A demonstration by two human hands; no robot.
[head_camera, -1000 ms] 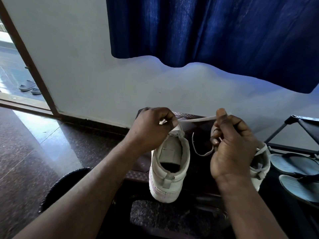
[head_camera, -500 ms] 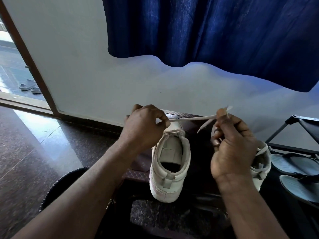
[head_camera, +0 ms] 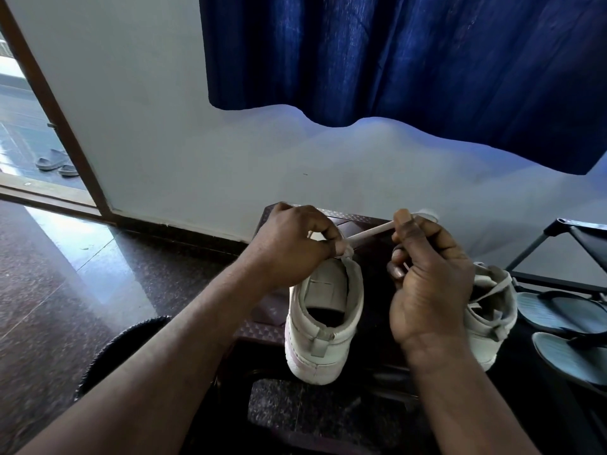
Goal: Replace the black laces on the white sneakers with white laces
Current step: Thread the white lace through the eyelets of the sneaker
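A white sneaker (head_camera: 323,323) stands heel toward me on a dark low stand (head_camera: 262,330). My left hand (head_camera: 289,247) curls over its tongue and pinches the white lace at the top eyelets. A taut stretch of white lace (head_camera: 369,232) runs from there to my right hand (head_camera: 427,277), which pinches it between thumb and forefinger, with more lace looped inside the fist. The second white sneaker (head_camera: 489,310) sits to the right, half hidden behind my right hand, with white lace across its top. No black lace is visible.
A blue curtain (head_camera: 410,60) hangs over the grey wall behind. A dark shoe rack (head_camera: 565,231) with blue-grey sandals (head_camera: 565,313) stands at the right. An open doorway at left shows slippers (head_camera: 56,160) outside. A dark round mat (head_camera: 124,346) lies on the polished floor.
My left hand has slid back toward the sneaker's top eyelets. The loose lace tail near my right hand is gone from view, and the lace between the hands is shorter and tight.
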